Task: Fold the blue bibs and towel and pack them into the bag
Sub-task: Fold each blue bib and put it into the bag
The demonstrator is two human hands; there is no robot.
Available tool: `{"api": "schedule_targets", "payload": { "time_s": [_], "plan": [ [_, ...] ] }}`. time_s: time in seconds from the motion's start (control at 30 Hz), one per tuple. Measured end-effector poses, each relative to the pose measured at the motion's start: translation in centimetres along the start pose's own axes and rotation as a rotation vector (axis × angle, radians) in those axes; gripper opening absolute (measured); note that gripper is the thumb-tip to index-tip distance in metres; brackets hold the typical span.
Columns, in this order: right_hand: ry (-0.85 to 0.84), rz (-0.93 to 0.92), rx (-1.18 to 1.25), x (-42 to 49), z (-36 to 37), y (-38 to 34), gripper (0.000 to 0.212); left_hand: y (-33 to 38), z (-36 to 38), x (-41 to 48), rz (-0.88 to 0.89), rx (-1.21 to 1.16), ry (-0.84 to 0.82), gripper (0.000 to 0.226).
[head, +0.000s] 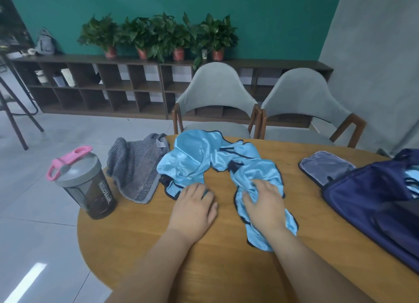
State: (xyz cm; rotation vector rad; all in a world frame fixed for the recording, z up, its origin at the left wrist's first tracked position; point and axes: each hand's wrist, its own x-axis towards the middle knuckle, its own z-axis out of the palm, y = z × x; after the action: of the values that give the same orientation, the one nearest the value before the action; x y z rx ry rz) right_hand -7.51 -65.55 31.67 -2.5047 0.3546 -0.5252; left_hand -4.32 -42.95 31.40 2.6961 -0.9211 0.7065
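Note:
Light blue bibs [197, 155] with dark trim lie crumpled across the middle of the round wooden table [226, 268]. My left hand [193, 208] rests on the near edge of the left bunch, fingers curled over its hem. My right hand [264, 203] grips a fold of the right-hand strip of blue cloth. A grey towel [136, 169] lies bunched at the table's left edge, hanging partly over it. The navy bag [371, 203] sits open at the right, its lid flap [326, 166] thrown back, with some blue fabric showing inside.
A dark shaker bottle [87, 182] with a pink loop lid stands at the table's left edge. Two grey chairs [215, 98] face the far side. A low shelf with potted plants [158, 35] lines the green wall.

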Motion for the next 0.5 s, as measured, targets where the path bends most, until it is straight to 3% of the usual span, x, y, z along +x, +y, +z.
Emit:
{"api": "schedule_targets", "payload": {
  "time_s": [0.1,0.23,0.33,0.5],
  "plan": [
    [-0.021,0.052,0.243,-1.4,0.3,-1.6,0.041,0.0,0.5,-0.2,0.096,0.021,0.055,0.024],
    [-0.056,0.25,0.673,-2.2,-0.4,-2.7,0.012,0.2,1.0,-0.4,0.132,0.051,0.093,0.018],
    [-0.114,0.409,0.91,-2.1,-1.3,-2.6,0.024,0.8,1.0,-0.7,0.073,0.034,0.104,0.021],
    [-0.146,0.529,1.076,-1.8,-3.4,-1.0,0.014,2.9,0.2,-0.8,-0.008,-0.072,0.098,0.034]
  ]
}}
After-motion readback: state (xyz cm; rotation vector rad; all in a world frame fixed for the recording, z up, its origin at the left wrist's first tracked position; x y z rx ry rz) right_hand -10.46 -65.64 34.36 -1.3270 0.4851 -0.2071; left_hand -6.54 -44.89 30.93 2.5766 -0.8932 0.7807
